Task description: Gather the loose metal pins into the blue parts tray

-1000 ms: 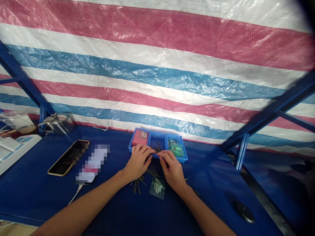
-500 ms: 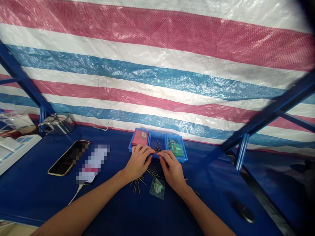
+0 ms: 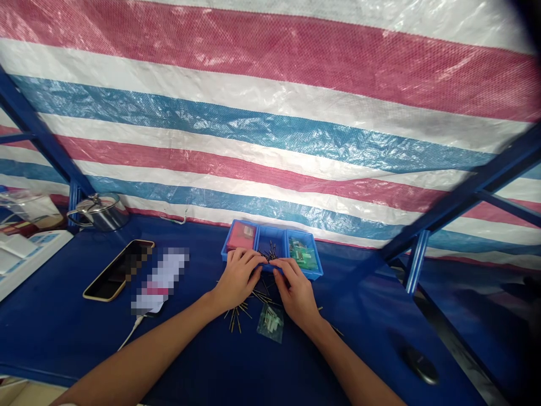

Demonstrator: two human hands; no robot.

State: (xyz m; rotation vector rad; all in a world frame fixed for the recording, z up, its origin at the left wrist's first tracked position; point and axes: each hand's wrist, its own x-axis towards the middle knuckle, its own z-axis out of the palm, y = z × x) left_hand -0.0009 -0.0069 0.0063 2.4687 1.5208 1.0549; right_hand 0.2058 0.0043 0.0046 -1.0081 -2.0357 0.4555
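My left hand [image 3: 239,277] and my right hand [image 3: 295,287] meet at the front edge of a blue three-part tray [image 3: 315,275]. Both are closed in a pinch, fingertips almost touching, with what looks like a thin dark rod between them; most of it is hidden by the fingers. Behind the fingertips, the tray's middle compartment holds several thin dark rods [image 3: 270,248]. More rods with brass-coloured parts [image 3: 235,320] lie loose on the blue table below my hands. A small clear bag of pale slim pieces [image 3: 270,323] rests between my wrists.
In the tray's left compartment sits a red box [image 3: 240,235]; green bagged pieces [image 3: 302,254] fill the right one. Leftward lie a phone [image 3: 118,270], a blurred-out device [image 3: 159,282] with a cable and a steel mug [image 3: 103,213]. A dark mouse-like object [image 3: 418,363] is at right.
Both hands keep the same pinch at the tray's front edge. Only a very slight shift of the view shows.
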